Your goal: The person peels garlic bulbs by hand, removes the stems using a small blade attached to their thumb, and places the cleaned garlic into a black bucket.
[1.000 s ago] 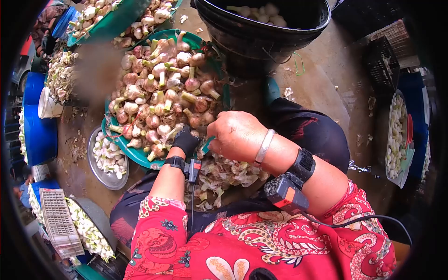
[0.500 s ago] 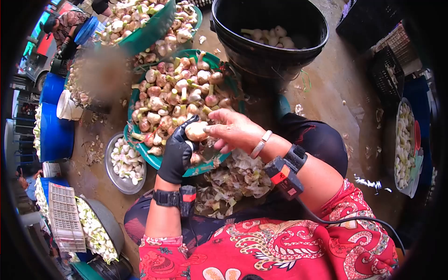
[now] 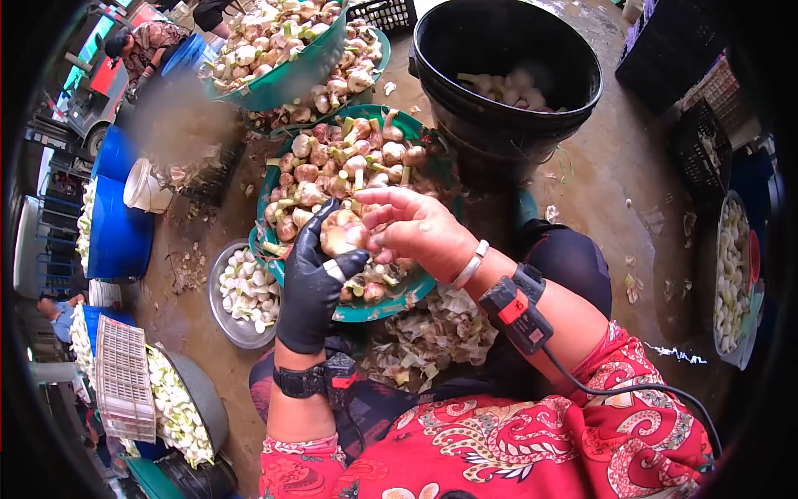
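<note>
My left hand [image 3: 309,287], in a black glove with a pale band on the thumb, is closed round a garlic bulb [image 3: 339,234]. My bare right hand [image 3: 422,235] has its fingers bent in against the bulb's right side, thumb and fingertips touching it. Both hands are above the near part of a green basin [image 3: 366,314] heaped with garlic bulbs [image 3: 306,173] that still carry stems and brownish skins. Under my wrists, a pile of papery garlic skins [image 3: 432,341] lies between my legs.
Left of the basin stands a metal bowl [image 3: 223,320] of peeled white garlic. A large black bucket [image 3: 499,125] with some bulbs inside is beyond. Another heaped green basin [image 3: 291,83] is at the back. Blue tubs [image 3: 120,237] line the left. A person [image 3: 154,46] bends at upper left.
The garlic bulb is turned in my left hand and held closer to me. My right fingers have curled in against it. The whole view has shifted slightly.
</note>
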The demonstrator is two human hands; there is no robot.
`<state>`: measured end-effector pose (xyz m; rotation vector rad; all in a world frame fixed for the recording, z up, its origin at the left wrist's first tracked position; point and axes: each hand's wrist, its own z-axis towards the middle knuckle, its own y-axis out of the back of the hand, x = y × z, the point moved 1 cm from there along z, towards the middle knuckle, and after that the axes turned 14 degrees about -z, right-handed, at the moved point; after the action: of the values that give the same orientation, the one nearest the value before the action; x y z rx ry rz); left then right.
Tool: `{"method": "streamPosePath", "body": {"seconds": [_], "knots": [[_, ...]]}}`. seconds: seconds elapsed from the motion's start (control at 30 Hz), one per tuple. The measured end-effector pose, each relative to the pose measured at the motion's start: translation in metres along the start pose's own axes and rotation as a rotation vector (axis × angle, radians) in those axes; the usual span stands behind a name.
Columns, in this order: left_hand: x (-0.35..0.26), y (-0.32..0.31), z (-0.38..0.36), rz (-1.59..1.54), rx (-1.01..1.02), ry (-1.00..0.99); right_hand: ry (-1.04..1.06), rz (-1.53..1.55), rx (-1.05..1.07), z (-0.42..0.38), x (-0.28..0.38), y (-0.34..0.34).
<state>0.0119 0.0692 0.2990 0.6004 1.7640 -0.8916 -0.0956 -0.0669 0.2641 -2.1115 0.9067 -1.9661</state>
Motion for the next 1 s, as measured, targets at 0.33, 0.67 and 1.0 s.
{"method": "streamPosePath", "body": {"seconds": [0.33,0.67,1.0], "knots": [[0.003,0.017,0.005,-0.075,-0.058,-0.1,-0.07,0.076,-0.028,0.009,0.001,-0.003],[0.029,0.028,0.009,0.636,0.125,-0.61,0.278,-0.874,-0.116,0.004,-0.004,-0.011],[0.028,0.042,0.009,0.577,0.032,-0.413,-0.006,-0.08,-0.101,0.007,-0.016,-0.013]]}}
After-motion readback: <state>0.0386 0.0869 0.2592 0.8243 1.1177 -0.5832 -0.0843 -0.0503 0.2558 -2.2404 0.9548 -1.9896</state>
